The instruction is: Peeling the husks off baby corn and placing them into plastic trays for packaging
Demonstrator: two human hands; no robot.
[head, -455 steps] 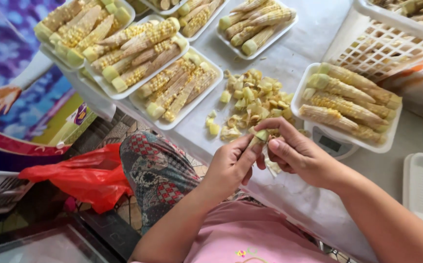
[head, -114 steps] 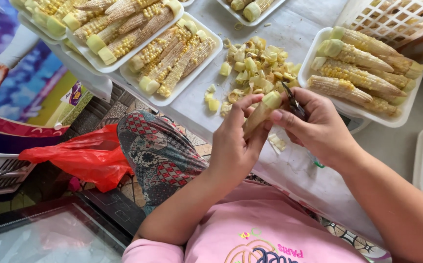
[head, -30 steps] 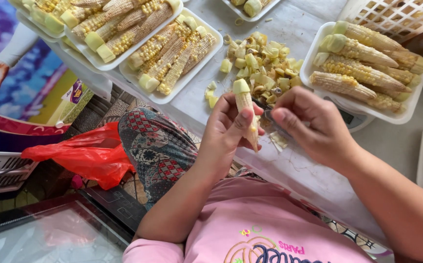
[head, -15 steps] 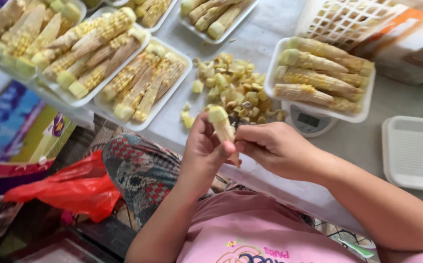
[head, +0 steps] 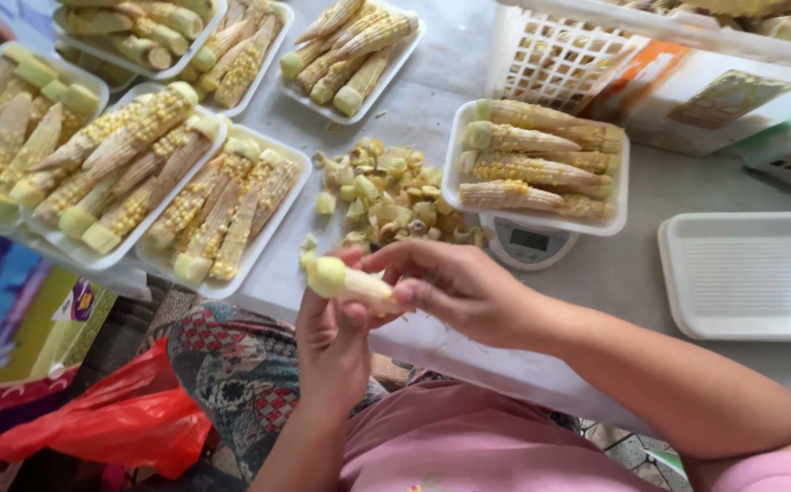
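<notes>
Over the table edge, just in front of our lap, we are holding a cob (head: 352, 282) in both hands. Our left hand (head: 333, 351) is wrapping its fingers around the cob from below, and our right hand (head: 455, 292) is closing over its right end, so both are gripping it. The cob is lying nearly level, its long axis running left to right, with the cut pale-green stub end pointing left and slightly up and away from us. Just beyond it, cut ends are lying in a pile (head: 386, 196). A tray (head: 541, 169) of cobs is sitting on a scale (head: 528, 244), with an empty tray (head: 751, 273) to its right.
</notes>
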